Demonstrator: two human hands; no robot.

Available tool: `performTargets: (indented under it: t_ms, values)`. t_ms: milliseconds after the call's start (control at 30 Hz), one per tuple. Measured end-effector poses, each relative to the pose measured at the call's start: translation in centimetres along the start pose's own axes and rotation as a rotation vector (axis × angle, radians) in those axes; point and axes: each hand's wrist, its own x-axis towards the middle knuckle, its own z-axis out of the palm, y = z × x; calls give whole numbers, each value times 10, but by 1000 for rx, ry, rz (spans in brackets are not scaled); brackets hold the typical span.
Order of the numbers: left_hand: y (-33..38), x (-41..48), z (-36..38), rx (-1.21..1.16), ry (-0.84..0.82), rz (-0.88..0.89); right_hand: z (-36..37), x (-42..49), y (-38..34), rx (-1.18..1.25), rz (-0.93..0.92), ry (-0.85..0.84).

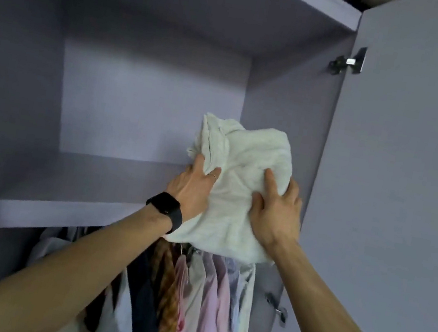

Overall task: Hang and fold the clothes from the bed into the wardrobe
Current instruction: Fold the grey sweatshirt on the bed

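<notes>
Garment [245, 152] — between left hand [192, 187], right hand [276, 211]

Two hands are holding a folded white garment [242, 175] at the front edge of a shelf [79, 196] in the wardrobe [136, 102].

The left hand [192, 187], wearing a black watch [166, 209], is gripping the bundle at its 8 o'clock, fingers buried in the folds. The right hand [276, 211] is clasping it at 4 o'clock, forefinger lying straight on top. The bundle's lower edge is hanging over the shelf's lip. Hanging clothes [191, 304] are crowding below at 6 o'clock. The open door [407, 194] is standing at 3 o'clock, with its hinge [347, 61] at 1 o'clock.
</notes>
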Motion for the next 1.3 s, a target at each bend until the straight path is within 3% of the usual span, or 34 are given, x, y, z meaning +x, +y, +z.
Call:
performTargets:
  t_ms: [200, 367, 633, 700, 800, 900, 1000, 1067, 1133, 1300]
  values:
    - [-120, 105, 25, -69, -148, -212, 100, 142, -61, -21, -92, -248]
    - [-177, 140, 79, -156, -271, -386, 183, 205, -78, -75, -147, -449]
    - [-231, 200, 147, -124, -258, -568, 304, 278, -69, -123, -182, -644]
    - [-237, 206, 158, -108, -296, -595, 318, 289, -64, -194, -179, -629]
    - [-240, 210, 166, 64, -391, -665, 330, 305, -65, -259, -372, -458]
    - [-228, 200, 152, 248, -343, -626, 325, 300, -68, -186, -422, -317]
    - [-212, 184, 139, -47, -310, -405, 311, 285, -60, -33, -383, -212]
    - [-205, 170, 138, -61, -418, -235, 303, 270, -54, 50, -411, -322]
    - [-210, 159, 146, 60, -510, -180, 304, 252, -45, 6, -482, -465]
    - [-240, 165, 164, 11, -531, -285, 326, 244, -44, -111, -534, -535]
